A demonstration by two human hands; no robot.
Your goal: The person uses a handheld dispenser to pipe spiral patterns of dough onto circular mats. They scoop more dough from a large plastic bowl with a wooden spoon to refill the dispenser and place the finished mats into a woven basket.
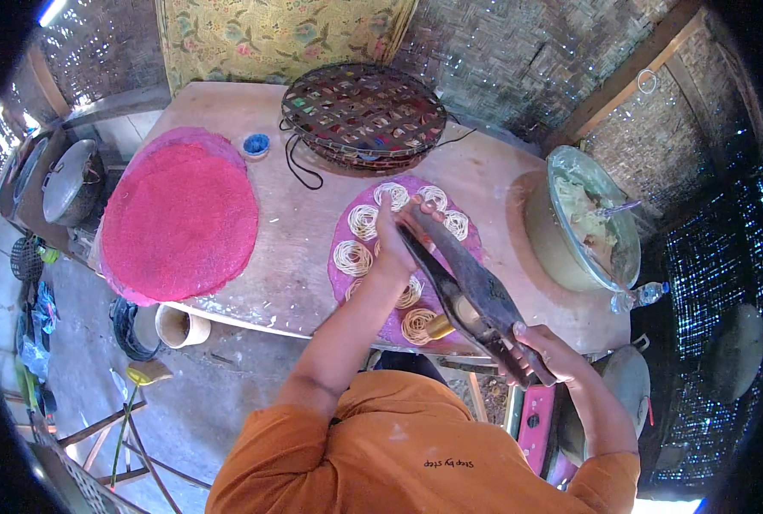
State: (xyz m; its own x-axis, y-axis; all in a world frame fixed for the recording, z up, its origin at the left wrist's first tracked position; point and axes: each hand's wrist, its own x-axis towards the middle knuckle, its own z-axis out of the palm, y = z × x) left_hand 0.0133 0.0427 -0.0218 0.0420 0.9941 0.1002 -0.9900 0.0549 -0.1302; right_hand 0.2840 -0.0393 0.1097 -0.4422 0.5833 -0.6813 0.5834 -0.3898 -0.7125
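Note:
My left hand (391, 244) and my right hand (554, 349) grip opposite ends of a dark two-lever hand press (482, 291), held slantwise over the table's front edge. A brass-coloured cylinder (440, 326) sticks out from its middle. The cylinder's end is close to a nest of thin dough strands (417, 325) at the near edge of a round purple mat (387, 334). Several pale coiled nests (351, 257) lie on that mat, some partly covered by my left hand and forearm. The fingers of both hands are wrapped round the levers.
At the left of the wooden table (287, 274) lies a pink round mat (180, 218), near a small blue cup (256, 146). A dark woven basket (363, 116) stands at the back. On the right is a large tub (561, 236) of pale dough with a utensil in it.

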